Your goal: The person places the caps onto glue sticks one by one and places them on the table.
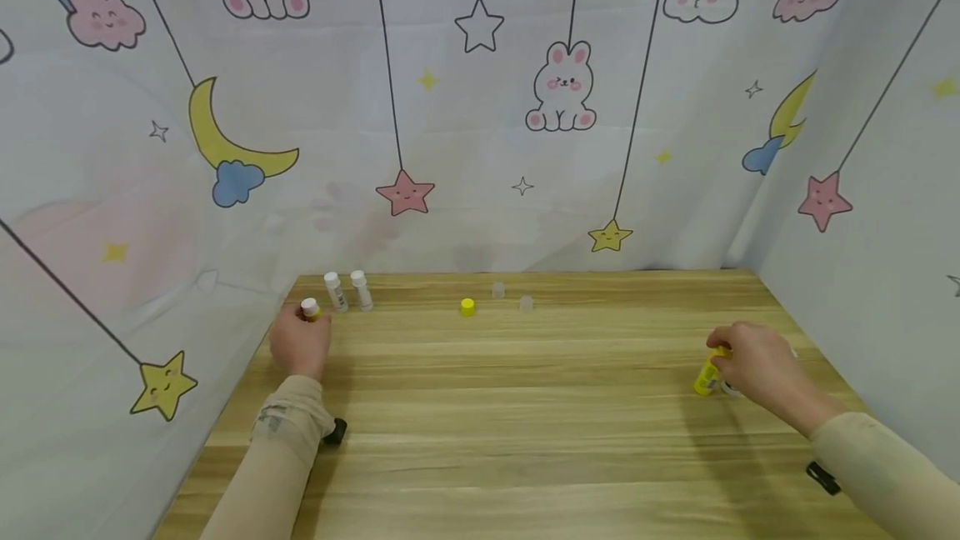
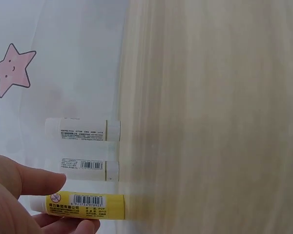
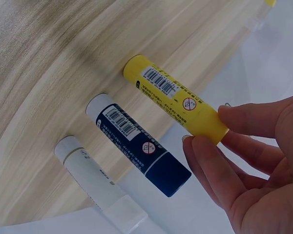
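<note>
At the table's left edge my left hand (image 1: 300, 344) is around a yellow glue stick (image 2: 85, 206) with a white top. In the left wrist view the thumb stands a little off its side and the other fingers lie beneath it. Two white glue sticks (image 1: 336, 292) stand upright beside it. On the right, my right hand (image 1: 757, 361) pinches the upper end of another yellow glue stick (image 3: 173, 97) between thumb and fingers. Next to that one are a dark blue glue stick (image 3: 136, 144) and a white one with a translucent cap (image 3: 124, 213), mostly hidden by the hand in the head view.
Toward the table's back edge lie a small yellow cap (image 1: 467, 307) and two translucent caps (image 1: 527, 304). A white printed curtain (image 1: 480, 123) hangs behind the wooden table (image 1: 510, 440) and along both sides.
</note>
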`<state>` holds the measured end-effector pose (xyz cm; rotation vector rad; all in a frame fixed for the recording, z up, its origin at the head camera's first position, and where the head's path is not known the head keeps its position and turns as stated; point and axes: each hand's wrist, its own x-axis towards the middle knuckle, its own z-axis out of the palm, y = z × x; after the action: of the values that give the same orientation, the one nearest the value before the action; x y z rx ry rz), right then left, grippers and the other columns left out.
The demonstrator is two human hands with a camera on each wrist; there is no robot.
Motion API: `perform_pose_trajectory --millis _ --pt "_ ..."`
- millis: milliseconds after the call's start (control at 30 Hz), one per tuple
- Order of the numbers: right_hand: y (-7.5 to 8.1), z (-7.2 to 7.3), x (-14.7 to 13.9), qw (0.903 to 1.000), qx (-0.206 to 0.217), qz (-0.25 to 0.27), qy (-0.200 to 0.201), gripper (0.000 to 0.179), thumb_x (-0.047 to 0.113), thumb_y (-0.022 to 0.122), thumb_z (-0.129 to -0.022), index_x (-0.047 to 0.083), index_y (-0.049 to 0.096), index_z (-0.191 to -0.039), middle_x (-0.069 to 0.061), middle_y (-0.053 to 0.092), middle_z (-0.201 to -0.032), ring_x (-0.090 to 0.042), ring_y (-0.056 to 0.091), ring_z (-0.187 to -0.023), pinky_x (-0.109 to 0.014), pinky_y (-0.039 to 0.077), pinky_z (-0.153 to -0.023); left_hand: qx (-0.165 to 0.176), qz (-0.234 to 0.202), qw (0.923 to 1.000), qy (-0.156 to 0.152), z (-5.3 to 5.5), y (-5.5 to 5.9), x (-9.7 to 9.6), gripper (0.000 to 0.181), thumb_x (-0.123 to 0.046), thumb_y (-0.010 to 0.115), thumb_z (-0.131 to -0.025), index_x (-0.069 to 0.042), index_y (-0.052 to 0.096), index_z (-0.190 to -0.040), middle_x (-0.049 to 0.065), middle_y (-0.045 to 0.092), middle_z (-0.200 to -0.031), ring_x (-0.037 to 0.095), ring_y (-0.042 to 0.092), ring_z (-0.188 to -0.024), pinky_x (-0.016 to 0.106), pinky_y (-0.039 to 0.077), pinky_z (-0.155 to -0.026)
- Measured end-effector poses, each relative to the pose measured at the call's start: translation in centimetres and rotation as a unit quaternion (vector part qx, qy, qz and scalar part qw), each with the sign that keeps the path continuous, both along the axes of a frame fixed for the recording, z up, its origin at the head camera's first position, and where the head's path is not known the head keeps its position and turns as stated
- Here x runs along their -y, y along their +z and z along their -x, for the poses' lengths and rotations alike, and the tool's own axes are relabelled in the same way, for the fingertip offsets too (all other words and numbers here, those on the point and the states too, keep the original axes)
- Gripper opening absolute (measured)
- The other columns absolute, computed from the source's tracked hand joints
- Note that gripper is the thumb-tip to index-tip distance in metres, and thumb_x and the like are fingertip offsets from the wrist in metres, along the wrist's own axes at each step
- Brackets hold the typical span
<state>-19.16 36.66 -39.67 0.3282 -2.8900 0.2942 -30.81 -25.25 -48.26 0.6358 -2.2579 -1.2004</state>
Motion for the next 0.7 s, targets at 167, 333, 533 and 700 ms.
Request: perform_pose_trajectory --millis 167,333,533,700 --pt "0.1 0.0 -0.1 1.0000 -0.004 -0.004 0.000 0.019 0.004 0.081 -0.079 -0.001 0.075 -0.096 -0.012 0.068 -0.089 -0.031 0.066 -0.081 -0.051 0.053 -0.069 0.001 -0.025 0.9997 0.001 0.2 -0.4 0.2 0.037 -0.009 0.075 -0.089 0.005 0.066 -0.121 0.025 0.067 -0.119 0.044 0.061 -0.110 0.058 0.041 -0.099" --pt "0.4 0.2 -0.1 0.9999 0.006 0.000 -0.010 0.022 0.011 0.078 -0.085 -0.004 0.074 -0.100 -0.018 0.068 -0.090 -0.035 0.067 -0.080 -0.048 0.055 -0.064 -0.004 -0.028 0.9996 0.005 0.0 -0.5 0.4 0.034 -0.007 0.076 -0.088 0.005 0.068 -0.119 0.025 0.068 -0.116 0.043 0.062 -0.108 0.057 0.040 -0.099" --pt "1.2 0.4 0.2 0.9997 -0.022 -0.002 -0.013 0.025 0.014 0.074 -0.089 -0.006 0.073 -0.102 -0.023 0.069 -0.093 -0.036 0.069 -0.078 -0.046 0.056 -0.059 -0.011 -0.031 0.9995 -0.001 -0.2 -0.3 0.5 0.037 -0.009 0.077 -0.088 0.004 0.069 -0.121 0.025 0.069 -0.116 0.041 0.063 -0.107 0.056 0.040 -0.099" --pt "1.9 0.4 0.4 0.9984 -0.054 -0.012 -0.007 0.024 0.014 0.075 -0.088 -0.006 0.073 -0.101 -0.021 0.067 -0.089 -0.035 0.068 -0.075 -0.048 0.055 -0.059 -0.014 -0.019 0.9997 -0.005 -0.2 -0.2 0.4 0.036 -0.011 0.075 -0.089 0.006 0.068 -0.121 0.026 0.068 -0.116 0.042 0.064 -0.107 0.056 0.040 -0.099"
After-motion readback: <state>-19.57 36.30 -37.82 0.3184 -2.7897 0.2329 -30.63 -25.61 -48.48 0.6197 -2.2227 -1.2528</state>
